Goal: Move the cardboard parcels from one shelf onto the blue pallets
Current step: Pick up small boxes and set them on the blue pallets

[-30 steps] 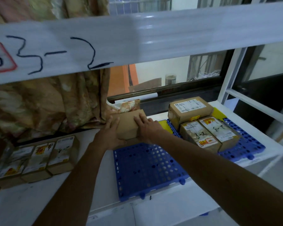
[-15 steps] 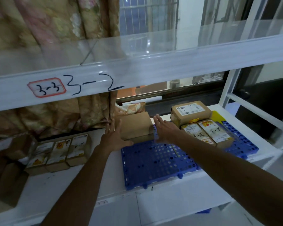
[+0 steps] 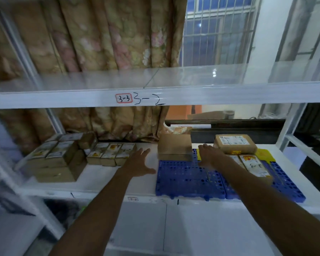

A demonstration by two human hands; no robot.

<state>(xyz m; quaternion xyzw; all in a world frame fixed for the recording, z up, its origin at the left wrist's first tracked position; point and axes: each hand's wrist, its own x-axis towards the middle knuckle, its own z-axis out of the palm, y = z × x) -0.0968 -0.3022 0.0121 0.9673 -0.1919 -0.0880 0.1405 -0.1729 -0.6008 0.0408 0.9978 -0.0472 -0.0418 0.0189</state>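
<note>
A plain cardboard parcel sits at the back left corner of the blue pallet. My left hand hovers open over the white shelf, just left of the pallet and apart from that parcel. My right hand is open, fingers spread over the pallet to the parcel's right. A labelled parcel lies at the back right, and flat labelled parcels lie in front of it, partly hidden by my right forearm. Several parcels wait on the shelf to the left.
A taller stack of parcels stands at the far left of the white shelf. The upper shelf beam, marked 3-2, runs overhead. A floral curtain hangs behind. A yellow sheet lies by the right parcels.
Both hands let go of the plain parcel, which now rests on the pallet's back corner, and drew apart from it. The view rose and pulled back.
</note>
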